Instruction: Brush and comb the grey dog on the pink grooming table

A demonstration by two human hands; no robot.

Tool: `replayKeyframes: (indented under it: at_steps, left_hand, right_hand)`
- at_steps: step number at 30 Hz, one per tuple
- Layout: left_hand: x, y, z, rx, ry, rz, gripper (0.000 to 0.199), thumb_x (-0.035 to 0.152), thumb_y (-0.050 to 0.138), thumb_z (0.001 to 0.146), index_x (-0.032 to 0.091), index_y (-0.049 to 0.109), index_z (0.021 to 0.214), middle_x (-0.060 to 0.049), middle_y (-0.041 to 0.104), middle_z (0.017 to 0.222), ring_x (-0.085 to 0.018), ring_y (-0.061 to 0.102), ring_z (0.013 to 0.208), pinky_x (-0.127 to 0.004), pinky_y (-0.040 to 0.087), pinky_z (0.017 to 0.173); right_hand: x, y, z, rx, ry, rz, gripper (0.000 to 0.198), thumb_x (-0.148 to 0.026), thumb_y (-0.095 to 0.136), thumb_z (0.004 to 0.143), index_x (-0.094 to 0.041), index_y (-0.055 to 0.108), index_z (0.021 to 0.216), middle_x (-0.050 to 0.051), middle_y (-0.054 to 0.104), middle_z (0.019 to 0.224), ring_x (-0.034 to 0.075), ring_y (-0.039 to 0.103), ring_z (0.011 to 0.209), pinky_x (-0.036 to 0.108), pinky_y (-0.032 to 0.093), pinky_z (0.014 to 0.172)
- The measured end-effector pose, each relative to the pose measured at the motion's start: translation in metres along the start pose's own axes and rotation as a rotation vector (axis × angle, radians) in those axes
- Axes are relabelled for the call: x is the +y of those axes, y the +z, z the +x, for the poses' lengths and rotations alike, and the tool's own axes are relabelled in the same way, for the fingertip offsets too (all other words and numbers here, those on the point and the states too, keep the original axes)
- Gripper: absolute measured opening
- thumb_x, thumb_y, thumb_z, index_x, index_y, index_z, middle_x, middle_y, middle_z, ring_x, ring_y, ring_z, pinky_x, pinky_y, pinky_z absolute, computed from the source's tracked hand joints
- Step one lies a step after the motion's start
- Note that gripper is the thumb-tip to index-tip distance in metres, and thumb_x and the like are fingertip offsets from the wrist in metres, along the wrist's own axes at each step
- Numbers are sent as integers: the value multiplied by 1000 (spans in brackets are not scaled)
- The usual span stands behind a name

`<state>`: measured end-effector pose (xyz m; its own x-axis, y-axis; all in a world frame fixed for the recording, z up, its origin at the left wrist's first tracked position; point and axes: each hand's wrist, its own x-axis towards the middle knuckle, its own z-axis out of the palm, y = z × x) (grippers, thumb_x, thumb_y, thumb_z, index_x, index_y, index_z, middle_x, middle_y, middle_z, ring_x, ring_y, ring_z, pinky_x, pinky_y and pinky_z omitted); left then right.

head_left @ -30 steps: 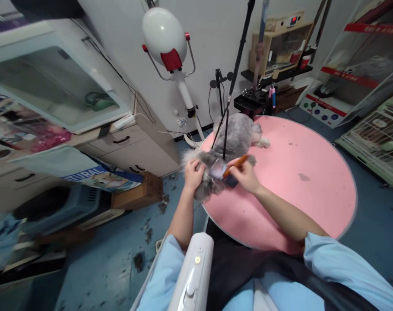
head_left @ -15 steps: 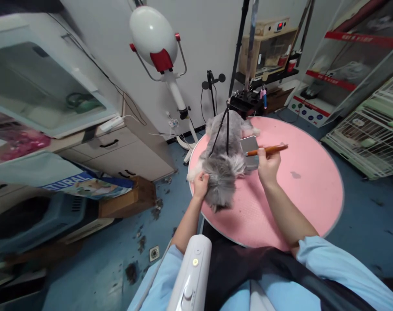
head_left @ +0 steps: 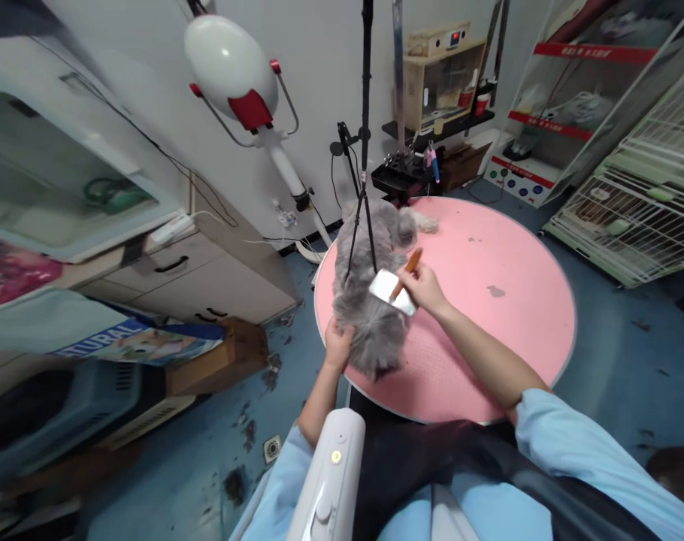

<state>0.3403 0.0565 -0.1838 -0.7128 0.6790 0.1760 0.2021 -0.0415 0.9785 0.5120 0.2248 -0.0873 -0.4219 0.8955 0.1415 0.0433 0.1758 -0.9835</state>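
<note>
A grey dog is lying on the round pink counter, tethered by 2 black straps. The right hand is gripping an orange-handled slicker brush against its back. The left hand is clasping the fur at its near end, fingers closed.

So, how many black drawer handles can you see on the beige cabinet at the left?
3. One drawer handle is on the upper drawer, and two handles sit side by side on the drawer below. The paper bag may hide others.
</note>
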Motion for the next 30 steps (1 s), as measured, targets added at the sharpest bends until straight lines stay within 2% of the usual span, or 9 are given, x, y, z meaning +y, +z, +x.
replayKeyframes:
  at_steps: [3, 7, 11, 15, 17, 20, 22, 26, 30]
  left_hand:
    - [5, -1, 2, -3, -25, -6, 70, 71, 74, 65, 15, 66, 105, -12, 73, 99, -27, 69, 95, -39, 55, 89]
    - [15, -3, 9, -34, -65, 24, 57, 58, 75, 63, 16, 66, 101, -10, 74, 97, -25, 69, 93, -39, 55, 90]
    - [25, -6, 14, -76, -46, 113, 46, 49, 70, 65, 16, 68, 97, -10, 75, 96, -25, 69, 94, -37, 55, 89]
    - [41, -15, 24, -189, -46, 308, 30, 40, 65, 72, 16, 69, 90, -8, 75, 91, -24, 67, 89, -34, 54, 83]
    - [54, -21, 28, -230, -46, 495, 24, 34, 60, 77, 16, 70, 89, -7, 73, 87, -24, 66, 85, -34, 53, 81]
    - [79, -19, 27, -126, 154, 802, 26, 28, 57, 81, 15, 72, 99, -13, 72, 98, -28, 65, 94, -40, 50, 88]
    - [94, -5, 22, -101, 393, 890, 29, 25, 57, 85, 15, 72, 108, -18, 68, 117, -31, 61, 112, -45, 45, 100]
    - [108, 43, 14, -603, 576, 1042, 36, 22, 64, 85, 16, 69, 120, -17, 67, 125, -31, 58, 119, -46, 40, 106]
    - [109, 73, 26, -724, 483, 1289, 28, 11, 50, 89, 10, 72, 107, -22, 70, 106, -33, 63, 104, -46, 45, 90]
  right_hand:
    - [3, 1, 3, 220, -57, 41, 31, -51, 65, 80, -22, 58, 84, 3, 67, 78, 20, 63, 71, 34, 51, 68]
    - [12, -2, 9, -76, 60, 125, 35, -54, 72, 73, -22, 58, 74, 2, 63, 68, 20, 62, 64, 34, 51, 62]
    - [24, -14, 16, 285, 73, 106, 38, -56, 73, 73, -21, 57, 76, 2, 64, 71, 20, 61, 67, 35, 52, 65]
    - [38, -14, 8, -53, 203, 235, 42, -60, 73, 73, -20, 61, 79, 5, 67, 74, 22, 63, 70, 35, 52, 64]
    - [46, -13, 6, -7, 300, 253, 44, -60, 75, 69, -20, 58, 75, 2, 64, 68, 20, 61, 66, 33, 50, 61]
    - [60, -14, 6, 239, 249, 246, 45, -60, 77, 68, -21, 57, 77, -1, 63, 68, 17, 60, 67, 30, 49, 62]
    - [68, -13, 6, 153, 240, 288, 47, -61, 78, 66, -20, 59, 79, 0, 66, 71, 18, 62, 68, 30, 50, 62]
    - [79, -22, 11, 136, 348, 318, 50, -61, 82, 58, -20, 57, 73, -2, 62, 63, 17, 60, 60, 29, 48, 57]
    - [82, -46, 14, 250, 296, 304, 48, -63, 76, 64, -21, 56, 75, -2, 62, 66, 16, 58, 62, 30, 48, 59]
